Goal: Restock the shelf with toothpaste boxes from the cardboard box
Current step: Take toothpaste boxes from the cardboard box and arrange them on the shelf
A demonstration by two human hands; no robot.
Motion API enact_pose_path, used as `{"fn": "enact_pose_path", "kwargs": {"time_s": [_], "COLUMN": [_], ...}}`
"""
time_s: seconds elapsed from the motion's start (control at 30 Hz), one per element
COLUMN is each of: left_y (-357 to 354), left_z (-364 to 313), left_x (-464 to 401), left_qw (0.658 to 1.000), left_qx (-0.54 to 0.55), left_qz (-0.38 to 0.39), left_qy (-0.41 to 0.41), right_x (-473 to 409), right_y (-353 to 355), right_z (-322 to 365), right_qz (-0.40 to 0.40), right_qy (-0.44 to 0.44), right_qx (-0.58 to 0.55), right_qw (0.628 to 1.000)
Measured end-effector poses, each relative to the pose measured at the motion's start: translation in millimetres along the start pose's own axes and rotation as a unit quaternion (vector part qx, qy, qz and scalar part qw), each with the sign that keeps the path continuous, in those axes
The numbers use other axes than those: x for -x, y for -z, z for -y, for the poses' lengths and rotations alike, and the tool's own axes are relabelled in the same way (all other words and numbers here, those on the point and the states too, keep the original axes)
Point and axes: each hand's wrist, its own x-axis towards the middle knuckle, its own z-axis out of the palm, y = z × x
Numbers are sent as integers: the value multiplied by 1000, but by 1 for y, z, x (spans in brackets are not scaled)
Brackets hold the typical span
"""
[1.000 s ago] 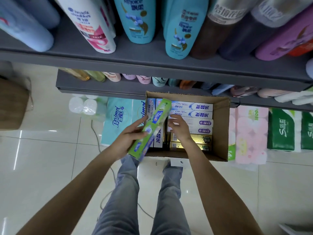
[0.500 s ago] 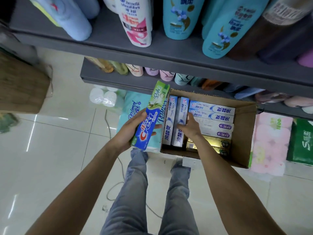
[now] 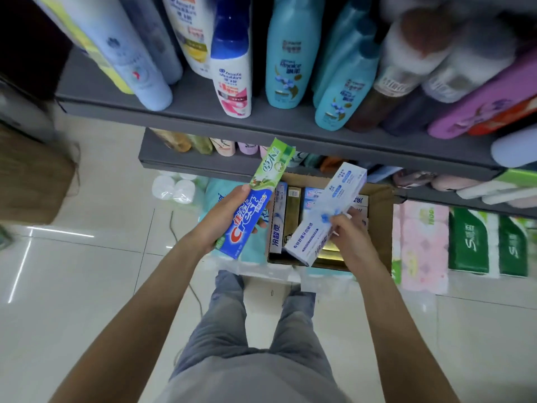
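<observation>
My left hand [image 3: 222, 219] grips a blue and green Crest toothpaste box [image 3: 252, 202], held upright to the left of the cardboard box [image 3: 380, 225]. My right hand [image 3: 347, 235] holds a white and pale blue toothpaste box [image 3: 325, 215], lifted at a slant above the carton. Inside the cardboard box lie several more toothpaste boxes [image 3: 279, 225], white and gold ones, partly hidden by the lifted box and my right hand.
A grey shelf [image 3: 186, 112] overhead carries shampoo bottles [image 3: 284, 59]. A lower grey shelf [image 3: 180, 161] holds smaller bottles. Tissue packs [image 3: 418, 245] and green packs [image 3: 467, 242] stand on the tiled floor to the right. A brown object [image 3: 32, 181] sits at the left.
My right hand has pulled a white toothpaste box up out of the carton. My left hand has stayed beside the carton with the Crest box. My view has tilted up toward the shelves.
</observation>
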Motion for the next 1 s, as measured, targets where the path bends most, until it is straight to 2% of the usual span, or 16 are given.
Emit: {"fn": "enact_pose_path", "kwargs": {"time_s": [0.07,0.17,0.33,0.43,0.63,0.73,0.87,1.0], "left_y": [-1,2,9,15,17,9,-2,-3], "left_z": [-11,-22,-48,-52,-48,-41,-34,-37], "left_x": [11,24,36,44,65,81,100,125], "left_qw": [998,989,971,969,980,982,979,975], "left_qx": [-48,-117,-174,-180,-124,-113,-124,-128], "left_qz": [-3,20,62,69,56,61,59,43], "left_qy": [-33,-90,-151,-156,-143,-140,-151,-177], "right_x": [18,42,61,68,83,87,91,106], "right_y": [-11,-36,-83,-99,-99,-87,-66,-43], "right_z": [8,21,35,34,41,47,64,100], "right_qz": [19,13,-106,-144,-91,-67,-7,82], "right_qy": [22,76,178,192,191,179,204,231], "right_qx": [-72,-66,-22,-9,-15,6,24,125], "right_qw": [997,995,978,971,977,982,979,961]}}
